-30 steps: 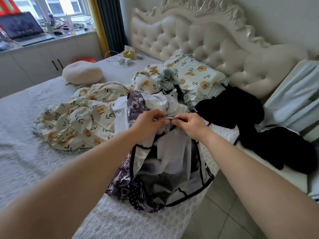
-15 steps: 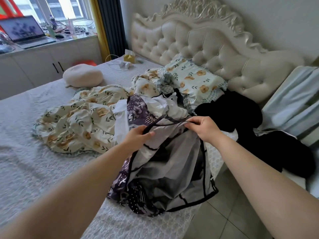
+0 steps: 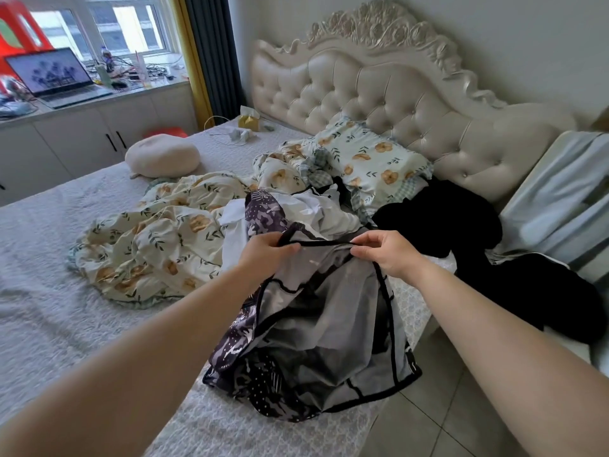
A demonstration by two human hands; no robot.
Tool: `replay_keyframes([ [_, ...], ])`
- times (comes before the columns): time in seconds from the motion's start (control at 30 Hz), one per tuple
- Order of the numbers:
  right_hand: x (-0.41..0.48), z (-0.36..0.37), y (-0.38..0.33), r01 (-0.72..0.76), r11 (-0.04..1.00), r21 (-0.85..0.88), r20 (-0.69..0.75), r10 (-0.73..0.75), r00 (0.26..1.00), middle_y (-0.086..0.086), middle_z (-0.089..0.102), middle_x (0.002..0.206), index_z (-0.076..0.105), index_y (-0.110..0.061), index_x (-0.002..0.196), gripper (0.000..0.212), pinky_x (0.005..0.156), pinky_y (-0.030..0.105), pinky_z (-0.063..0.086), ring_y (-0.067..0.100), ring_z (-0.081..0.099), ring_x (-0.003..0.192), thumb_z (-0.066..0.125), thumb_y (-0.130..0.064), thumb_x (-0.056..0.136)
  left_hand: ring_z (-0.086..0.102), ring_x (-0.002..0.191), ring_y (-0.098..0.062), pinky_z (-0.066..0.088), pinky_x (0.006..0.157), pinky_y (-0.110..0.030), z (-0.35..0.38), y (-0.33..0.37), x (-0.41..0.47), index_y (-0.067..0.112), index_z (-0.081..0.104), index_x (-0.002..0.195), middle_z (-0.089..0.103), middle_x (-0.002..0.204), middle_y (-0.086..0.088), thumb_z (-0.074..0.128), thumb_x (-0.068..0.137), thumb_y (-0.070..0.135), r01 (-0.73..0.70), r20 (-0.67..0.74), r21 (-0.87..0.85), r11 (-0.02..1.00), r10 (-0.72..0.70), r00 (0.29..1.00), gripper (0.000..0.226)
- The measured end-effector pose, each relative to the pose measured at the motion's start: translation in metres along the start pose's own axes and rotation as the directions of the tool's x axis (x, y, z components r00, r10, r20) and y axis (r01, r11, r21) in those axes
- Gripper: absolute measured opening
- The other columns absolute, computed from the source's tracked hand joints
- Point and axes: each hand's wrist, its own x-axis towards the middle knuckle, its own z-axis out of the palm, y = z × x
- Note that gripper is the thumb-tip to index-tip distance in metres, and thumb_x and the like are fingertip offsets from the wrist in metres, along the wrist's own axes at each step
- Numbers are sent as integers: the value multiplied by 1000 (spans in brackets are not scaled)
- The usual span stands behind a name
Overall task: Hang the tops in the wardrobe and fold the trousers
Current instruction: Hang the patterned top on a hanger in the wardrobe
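— Garment (image 3: pixel 329 324), grey with black trim: where is it?
— Hanging over the bed's (image 3: pixel 49 258) near edge. My left hand (image 3: pixel 263 255) and right hand (image 3: pixel 389 255) each pinch its black top edge, held apart. Beyond lie a floral quilt (image 3: pixel 148 245), black clothes (image 3: pixel 461 225), then the tufted headboard (image 3: pixel 379 87).

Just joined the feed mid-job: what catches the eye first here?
The left hand and right hand pinch the top edge of a grey black-trimmed garment, held up at the near side of the bed. Behind it a floral quilt lies crumpled mid-bed; black clothes are heaped to the right, below the tufted headboard.
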Motion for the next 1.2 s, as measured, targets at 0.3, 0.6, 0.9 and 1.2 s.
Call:
replay_keyframes([
  [0.3, 3, 17, -9, -20, 999, -29, 33, 21, 999, 2, 63, 75, 67, -21, 75, 10, 74, 28, 44, 13, 56, 74, 69, -20, 84, 39, 135, -26, 31, 109, -44, 6, -3, -10, 9, 64, 93, 49, 139, -3, 51, 85, 39, -703, 221, 493, 512, 708, 671, 34],
  [0.6, 6, 29, -38, 96, 995, -20, 123, -93, 988, -3, 65, 78, 67, -23, 76, 10, 80, 26, 45, 11, 59, 78, 68, -19, 85, 62, 87, -20, 47, 77, -30, 22, 5, -9, 21, 44, 104, 66, 101, 2, 74, 80, 20, -374, 69, 116, 920, 368, 927, 39],
  [0.9, -13, 45, 14, 103, 989, -106, -490, -142, 860, -1, 58, 89, 56, -20, 87, 13, 69, 22, 45, 12, 56, 81, 64, -30, 85, 53, 70, -14, 41, 65, -25, 15, 23, -1, 11, 69, 98, 63, 82, -1, 67, 88, 25, -172, -11, 7, 985, 173, 985, 18],
  [1.2, -14, 76, 78, -225, 832, -508, -411, -5, 912, 3, 53, 117, 57, -17, 116, 33, 91, 37, 44, 24, 47, 112, 57, -34, 88, 53, 82, -22, 40, 75, -35, -14, 29, -1, 24, 64, 80, 63, 83, -5, 64, 90, 21, -137, -41, -227, 964, 131, 991, 10],
])
